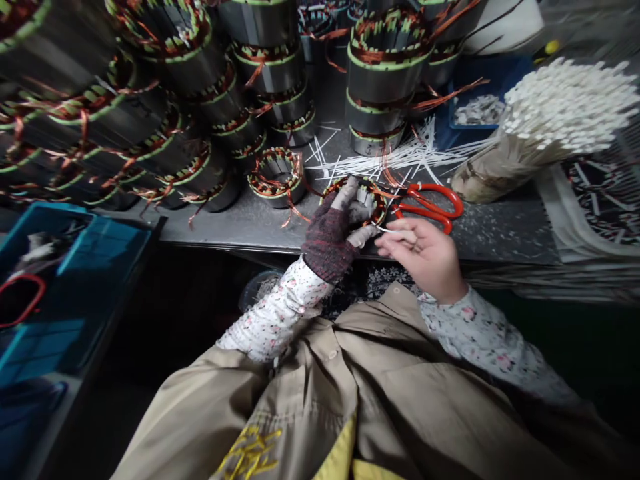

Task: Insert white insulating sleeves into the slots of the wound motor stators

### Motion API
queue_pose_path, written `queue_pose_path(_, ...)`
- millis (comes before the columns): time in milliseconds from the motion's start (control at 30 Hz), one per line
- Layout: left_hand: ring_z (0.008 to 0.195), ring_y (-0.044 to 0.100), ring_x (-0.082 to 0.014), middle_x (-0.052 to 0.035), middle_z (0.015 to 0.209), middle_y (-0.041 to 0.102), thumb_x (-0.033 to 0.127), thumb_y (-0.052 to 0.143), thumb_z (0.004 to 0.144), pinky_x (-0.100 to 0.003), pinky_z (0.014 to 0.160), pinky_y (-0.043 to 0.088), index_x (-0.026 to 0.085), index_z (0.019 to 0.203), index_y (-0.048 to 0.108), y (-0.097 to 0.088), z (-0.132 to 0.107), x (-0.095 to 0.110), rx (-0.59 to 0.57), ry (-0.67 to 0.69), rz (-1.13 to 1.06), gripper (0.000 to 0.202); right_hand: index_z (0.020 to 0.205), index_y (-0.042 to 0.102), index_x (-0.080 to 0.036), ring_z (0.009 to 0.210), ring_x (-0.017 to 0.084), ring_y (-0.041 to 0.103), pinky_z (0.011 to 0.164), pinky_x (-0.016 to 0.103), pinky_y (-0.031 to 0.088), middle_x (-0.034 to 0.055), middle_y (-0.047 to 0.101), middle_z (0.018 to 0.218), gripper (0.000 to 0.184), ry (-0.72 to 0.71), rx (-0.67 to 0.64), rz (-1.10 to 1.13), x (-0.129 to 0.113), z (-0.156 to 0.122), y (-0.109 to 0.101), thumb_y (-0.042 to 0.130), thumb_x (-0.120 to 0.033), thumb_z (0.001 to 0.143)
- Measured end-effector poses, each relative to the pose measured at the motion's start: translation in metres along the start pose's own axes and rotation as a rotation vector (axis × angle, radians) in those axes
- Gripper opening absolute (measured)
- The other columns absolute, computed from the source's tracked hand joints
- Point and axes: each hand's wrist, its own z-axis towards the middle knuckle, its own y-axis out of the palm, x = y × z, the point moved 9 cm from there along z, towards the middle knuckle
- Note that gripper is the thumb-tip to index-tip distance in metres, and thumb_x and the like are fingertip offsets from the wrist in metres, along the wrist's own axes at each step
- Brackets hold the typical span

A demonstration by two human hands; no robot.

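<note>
My left hand (330, 233), in a dark red knit glove with pale fingertips, grips a small copper-wound motor stator (367, 193) lying at the bench edge, with its fingers over the rim. My right hand (420, 257) is bare and pinches a thin white strip (395, 230), whose tip reaches the stator. Orange-handled scissors (430, 208) lie on the bench just beyond my right hand, touching neither hand. Loose white cable ties (385, 159) are scattered behind the stator.
Stacks of wound stators (383, 87) fill the back and left of the grey metal bench (480, 230). A bag holds a bundle of white sticks (565, 107) at right, beside a blue tray (475, 93). A blue crate (65, 267) stands low at left.
</note>
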Motion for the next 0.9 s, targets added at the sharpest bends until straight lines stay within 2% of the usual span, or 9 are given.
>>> queue_pose_path(67, 0.118, 0.069, -0.0191, -0.0131, 0.133, 0.067, 0.044, 0.05, 0.104, -0.037, 0.101, 0.06, 0.02, 0.145, 0.049, -0.004, 0.001, -0.001, 0.047, -0.024, -0.092, 0.048, 0.103, 0.066, -0.019, 0.07, 0.016, 0.072, 0.066, 0.03, 0.058, 0.0045, 0.076, 0.084, 0.025, -0.055, -0.039, 0.039, -0.007, 0.003, 0.004, 0.067, -0.038, 0.087)
queue_pose_path(167, 0.115, 0.07, -0.0216, -0.0081, 0.113, 0.076, 0.036, 0.063, 0.098, -0.046, 0.112, 0.052, 0.022, 0.109, 0.073, -0.01, 0.003, 0.004, 0.088, 0.026, -0.02, 0.021, 0.092, 0.069, -0.02, 0.059, 0.014, 0.066, 0.06, 0.028, 0.054, 0.0003, 0.07, 0.068, 0.025, -0.16, -0.025, -0.159, -0.022, 0.004, -0.001, 0.057, -0.042, 0.096)
queue_pose_path(333, 0.102, 0.073, -0.0196, -0.0048, 0.1, 0.079, 0.03, 0.068, 0.094, -0.047, 0.113, 0.05, 0.022, 0.105, 0.076, -0.015, 0.003, 0.009, 0.143, 0.124, 0.025, 0.015, 0.081, 0.07, -0.022, 0.062, 0.015, 0.062, 0.061, 0.028, 0.044, 0.0014, 0.068, 0.068, 0.031, -0.297, -0.079, -0.492, -0.042, 0.009, 0.002, 0.051, -0.04, 0.097)
queue_pose_path(400, 0.103, 0.073, -0.0197, -0.0053, 0.102, 0.079, 0.029, 0.067, 0.095, -0.047, 0.111, 0.051, 0.022, 0.107, 0.075, -0.014, 0.003, 0.009, 0.127, 0.145, 0.031, 0.016, 0.078, 0.069, -0.022, 0.062, 0.016, 0.06, 0.06, 0.029, 0.04, 0.0018, 0.067, 0.067, 0.029, -0.283, -0.088, -0.596, -0.042, 0.014, 0.003, 0.053, -0.039, 0.094)
queue_pose_path(500, 0.105, 0.073, -0.0202, -0.0059, 0.108, 0.079, 0.029, 0.068, 0.094, -0.046, 0.109, 0.053, 0.021, 0.112, 0.073, -0.011, 0.005, 0.012, 0.064, 0.183, 0.033, 0.02, 0.067, 0.064, -0.021, 0.051, 0.013, 0.047, 0.052, 0.029, 0.03, -0.0014, 0.053, 0.053, 0.028, -0.181, -0.082, -0.705, -0.031, 0.025, 0.002, 0.058, -0.039, 0.088)
queue_pose_path(567, 0.104, 0.073, -0.0192, -0.0047, 0.107, 0.079, 0.029, 0.067, 0.096, -0.046, 0.109, 0.052, 0.022, 0.115, 0.072, -0.011, 0.005, 0.015, 0.036, 0.235, 0.042, 0.022, 0.062, 0.059, -0.021, 0.047, 0.012, 0.041, 0.05, 0.028, 0.027, -0.0035, 0.045, 0.048, 0.029, -0.114, -0.078, -0.688, -0.024, 0.03, 0.001, 0.062, -0.04, 0.084)
queue_pose_path(667, 0.1, 0.074, -0.0177, -0.0029, 0.102, 0.08, 0.032, 0.06, 0.1, -0.046, 0.111, 0.047, 0.022, 0.117, 0.07, -0.011, 0.003, 0.02, 0.034, 0.316, 0.102, 0.022, 0.064, 0.058, -0.021, 0.048, 0.01, 0.04, 0.05, 0.027, 0.028, -0.0041, 0.045, 0.05, 0.03, -0.1, -0.111, -0.611, -0.027, 0.03, 0.005, 0.065, -0.042, 0.083)
queue_pose_path(800, 0.104, 0.073, -0.0187, -0.0026, 0.103, 0.078, 0.033, 0.055, 0.101, -0.048, 0.113, 0.046, 0.024, 0.117, 0.069, -0.008, 0.002, 0.021, 0.03, 0.287, 0.265, 0.023, 0.058, 0.055, -0.021, 0.049, 0.011, 0.04, 0.05, 0.028, 0.028, -0.0025, 0.046, 0.05, 0.036, -0.168, -0.184, -0.528, -0.049, 0.022, 0.01, 0.061, -0.041, 0.088)
queue_pose_path(900, 0.107, 0.072, -0.0179, -0.0032, 0.107, 0.077, 0.034, 0.054, 0.102, -0.046, 0.112, 0.047, 0.023, 0.116, 0.068, -0.008, 0.002, 0.023, 0.017, 0.255, 0.291, 0.022, 0.065, 0.063, -0.022, 0.053, 0.013, 0.046, 0.051, 0.029, 0.035, -0.0009, 0.054, 0.057, 0.034, -0.176, -0.153, -0.302, -0.06, 0.019, -0.003, 0.06, -0.041, 0.094)
